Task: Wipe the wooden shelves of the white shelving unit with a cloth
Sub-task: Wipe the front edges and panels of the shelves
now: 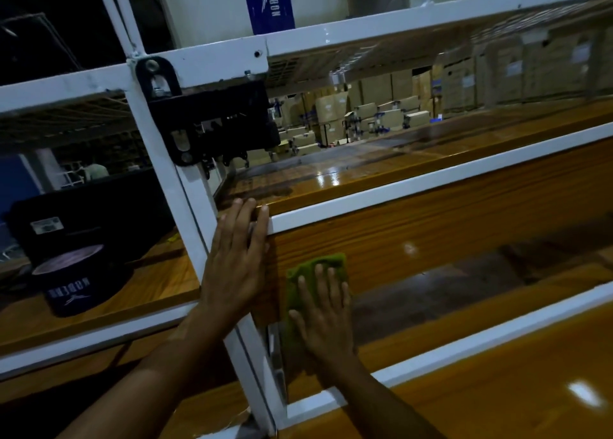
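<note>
A white metal shelving unit point(185, 186) holds glossy wooden shelves point(447, 226). My right hand point(325, 319) lies flat with straight fingers on a green cloth point(315, 264), pressing it onto the middle wooden shelf near its left end. My left hand point(235, 259) rests flat, fingers straight, against the white upright post and the left end of the white front rail point(398, 193). Most of the cloth is hidden under my right hand.
A black clamp bracket point(202, 120) is fixed to the post at the upper shelf. On the shelf to the left sit a dark cap with white lettering point(79, 286) and a black box point(76, 219). Stacked cardboard boxes point(381, 107) show beyond the shelves.
</note>
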